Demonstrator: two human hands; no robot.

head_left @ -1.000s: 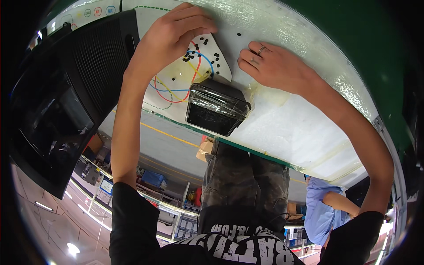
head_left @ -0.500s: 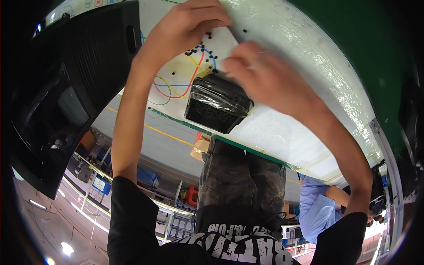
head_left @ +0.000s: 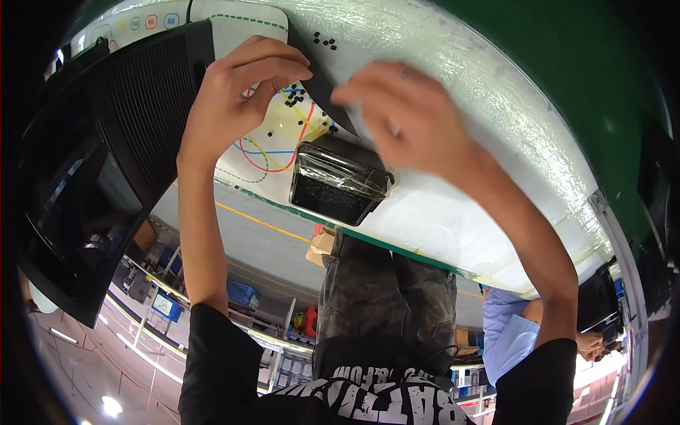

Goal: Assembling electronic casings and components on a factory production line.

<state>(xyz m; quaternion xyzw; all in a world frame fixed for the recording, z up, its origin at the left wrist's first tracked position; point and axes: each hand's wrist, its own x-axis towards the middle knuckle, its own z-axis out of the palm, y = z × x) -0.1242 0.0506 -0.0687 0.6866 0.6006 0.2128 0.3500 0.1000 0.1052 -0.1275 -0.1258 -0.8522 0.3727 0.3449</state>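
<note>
Head view: black flat strip (head_left: 322,88), long axis running diagonally from upper left to lower right, pinched by left hand (head_left: 237,95); right hand (head_left: 407,117) blurred (grip cannot be told). Black box (head_left: 340,183), plastic-wrapped, contents unclear, just below. Small black screws (head_left: 324,41) lie loose on white tabletop (head_left: 453,212).

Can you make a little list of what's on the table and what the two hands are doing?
Table: white worktop with a green edge
Left hand: fingers bent over a white card with coloured lines
Right hand: blurred, above the worktop; whether it holds anything cannot be told
Small parts: tiny black pieces scattered on the white
Box: black tray wrapped in clear film
Left side: large black panel
</note>
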